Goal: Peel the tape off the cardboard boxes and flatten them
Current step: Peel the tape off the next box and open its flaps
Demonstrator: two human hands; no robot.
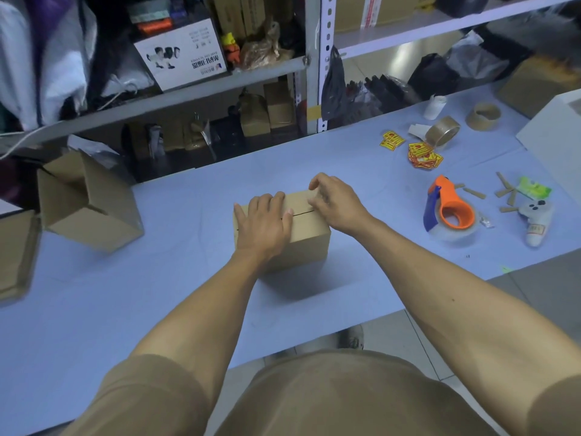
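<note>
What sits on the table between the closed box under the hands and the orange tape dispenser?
Nothing: in the head view, bare blue table separates the closed box from the orange tape dispenser.

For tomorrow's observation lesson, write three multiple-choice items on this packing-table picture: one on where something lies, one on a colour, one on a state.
1. Where is the tape dispenser relative to the closed cardboard box?
A. To the person's right of it
B. On top of it
C. On the shelf

2. What colour is the dispenser's handle?
A. Green
B. Orange
C. Black

3. How does the left hand meet the box?
A. It lifts the box off the table
B. It hangs clear of the box
C. It lies flat on the box's top

Answers:
1 A: the dispenser lies on the blue table, on the right hand's side.
2 B: the handle is bright orange with a blue part beside it.
3 C: the fingers are spread straight over the top flaps, and the box stands on the table.
</note>
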